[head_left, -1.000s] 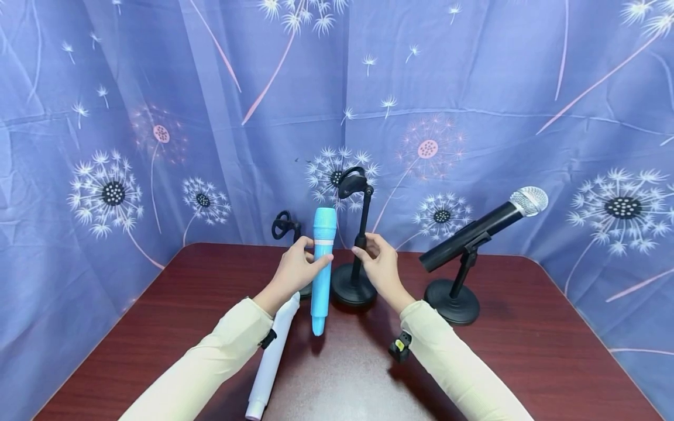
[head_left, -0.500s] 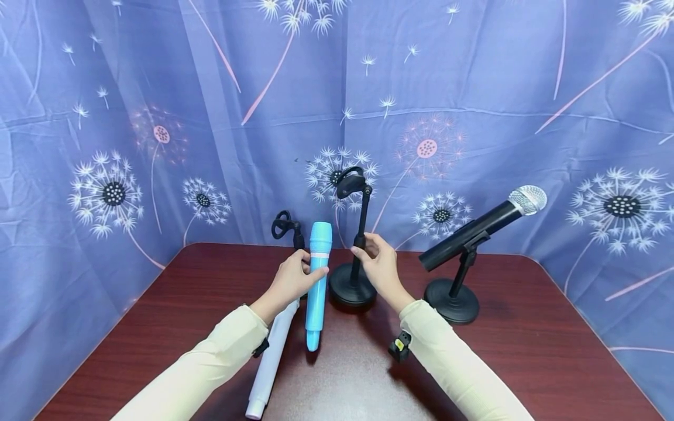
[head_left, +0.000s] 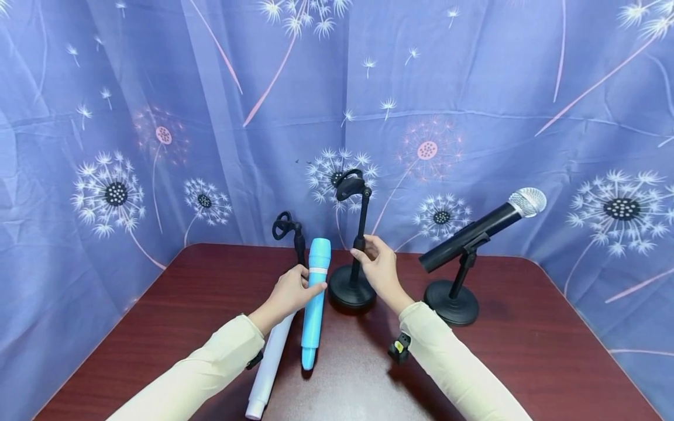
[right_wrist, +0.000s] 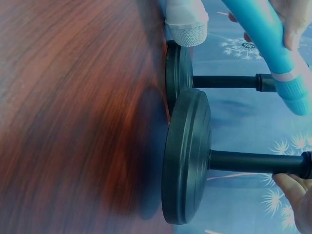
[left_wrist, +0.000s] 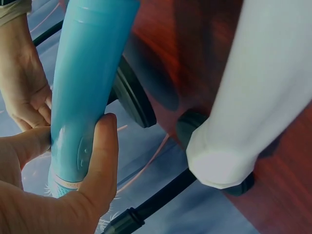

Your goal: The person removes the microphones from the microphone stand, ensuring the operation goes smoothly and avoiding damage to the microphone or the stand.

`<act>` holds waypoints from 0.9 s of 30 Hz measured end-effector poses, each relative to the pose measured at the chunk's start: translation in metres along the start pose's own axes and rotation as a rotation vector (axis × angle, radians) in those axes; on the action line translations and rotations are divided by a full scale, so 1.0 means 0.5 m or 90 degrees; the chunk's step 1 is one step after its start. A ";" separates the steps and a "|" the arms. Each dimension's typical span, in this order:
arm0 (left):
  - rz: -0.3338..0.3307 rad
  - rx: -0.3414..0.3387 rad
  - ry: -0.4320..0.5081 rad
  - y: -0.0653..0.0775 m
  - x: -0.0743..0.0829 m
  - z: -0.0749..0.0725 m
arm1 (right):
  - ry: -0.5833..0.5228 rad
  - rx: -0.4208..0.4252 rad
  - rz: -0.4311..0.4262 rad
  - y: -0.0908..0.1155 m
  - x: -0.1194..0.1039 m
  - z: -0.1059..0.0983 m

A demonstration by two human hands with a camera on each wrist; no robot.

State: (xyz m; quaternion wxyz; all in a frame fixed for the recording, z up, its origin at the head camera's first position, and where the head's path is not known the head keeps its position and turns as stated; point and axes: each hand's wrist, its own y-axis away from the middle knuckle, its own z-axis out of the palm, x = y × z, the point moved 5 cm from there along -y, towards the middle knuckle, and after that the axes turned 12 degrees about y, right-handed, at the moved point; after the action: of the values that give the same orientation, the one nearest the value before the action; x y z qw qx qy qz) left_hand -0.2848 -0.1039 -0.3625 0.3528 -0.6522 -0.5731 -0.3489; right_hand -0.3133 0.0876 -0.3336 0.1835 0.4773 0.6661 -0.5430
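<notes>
My left hand point(head_left: 286, 297) pinches a light-blue microphone point(head_left: 314, 316) between thumb and fingers near its pale band. The microphone is held with its head pointing up and away, its tail end toward me. In the left wrist view the thumb lies along the blue body point(left_wrist: 85, 92). My right hand point(head_left: 382, 270) grips the post of the middle black microphone stand point(head_left: 351, 287) with thumb and fingertips, just below its empty clip arm. That stand's round base rests on the table. The right wrist view shows the thumb against the post's collar point(right_wrist: 306, 165).
A white microphone point(head_left: 271, 368) lies on the table under the left wrist. Behind the left hand stands a shorter black stand point(head_left: 299, 242), partly hidden. At right, a black microphone with silver head point(head_left: 468, 237) sits in another stand point(head_left: 451, 303). A patterned curtain hangs behind.
My left hand has drawn the blue microphone toward me and slightly left, lower in the head view. The right hand and the middle stand have hardly moved.
</notes>
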 end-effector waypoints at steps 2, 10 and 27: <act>-0.001 -0.003 -0.006 0.002 -0.007 0.002 | -0.005 0.002 0.001 -0.004 0.024 0.008; -0.005 -0.024 -0.003 0.015 -0.025 0.009 | 0.009 0.015 0.004 -0.009 0.070 0.023; 0.009 -0.025 -0.035 0.037 -0.050 0.021 | 0.000 0.019 0.003 -0.008 0.073 0.030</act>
State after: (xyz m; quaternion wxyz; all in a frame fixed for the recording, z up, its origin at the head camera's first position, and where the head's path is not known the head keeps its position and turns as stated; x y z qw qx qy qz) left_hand -0.2681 -0.1091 -0.3904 0.3265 -0.6722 -0.5711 -0.3397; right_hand -0.3385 0.0902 -0.3645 0.1776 0.4814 0.6571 -0.5522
